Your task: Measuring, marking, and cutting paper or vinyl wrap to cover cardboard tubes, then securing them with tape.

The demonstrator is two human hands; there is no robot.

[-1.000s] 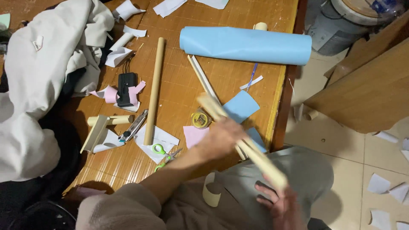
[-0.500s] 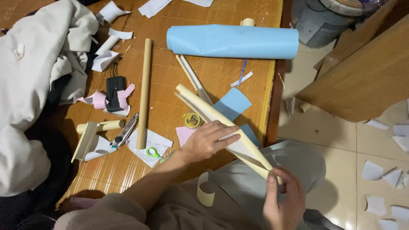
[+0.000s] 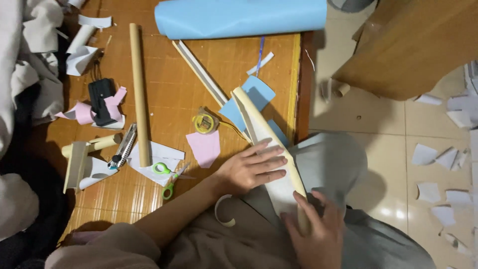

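Note:
A long beige paper roll lies slanted from the wooden table's right edge down onto my lap. My left hand presses flat on its loose white sheet, fingers spread. Lower down, my right hand grips the tube's near end. Blue paper pieces lie under the roll's far end. Beside my left hand are a pink paper scrap and a yellow tape roll.
A big light-blue paper roll lies across the table's far side. A long cardboard tube, green scissors, a utility knife, a black device and paper scraps lie at left. White clothing is piled far left. Paper scraps litter the floor at right.
The beige roll has come down from a raised swing to rest on my lap. My left hand now lies flat on its sheet, and my right hand has taken the near end.

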